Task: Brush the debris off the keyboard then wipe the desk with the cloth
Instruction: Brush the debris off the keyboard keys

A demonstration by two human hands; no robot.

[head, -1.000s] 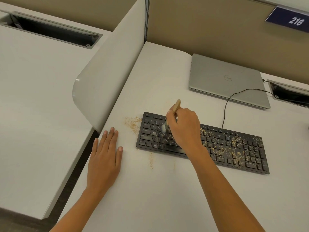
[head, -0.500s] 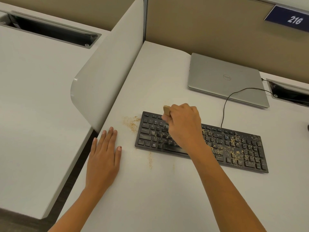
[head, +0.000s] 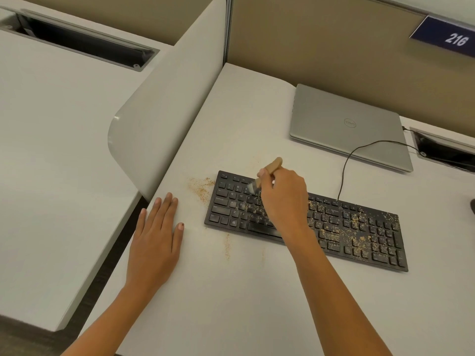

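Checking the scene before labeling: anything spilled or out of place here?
Yes: tan debris speckles the right half of the keyboard; more lies piled on the desk off its left end, plus a thin streak in front. Nothing else stands out.

— What is around the closed silver laptop (head: 344, 124)?
— Behind it stands a beige partition wall (head: 321, 47), with a blue sign (head: 447, 37) reading 216 up to its right. Just right of it is a cable slot (head: 442, 150). To its left rises a white divider (head: 159, 119), and beyond that a second tabletop (head: 51, 150).

The right hand (head: 282, 199) has tipped the brush (head: 273, 166) back, its handle showing again.
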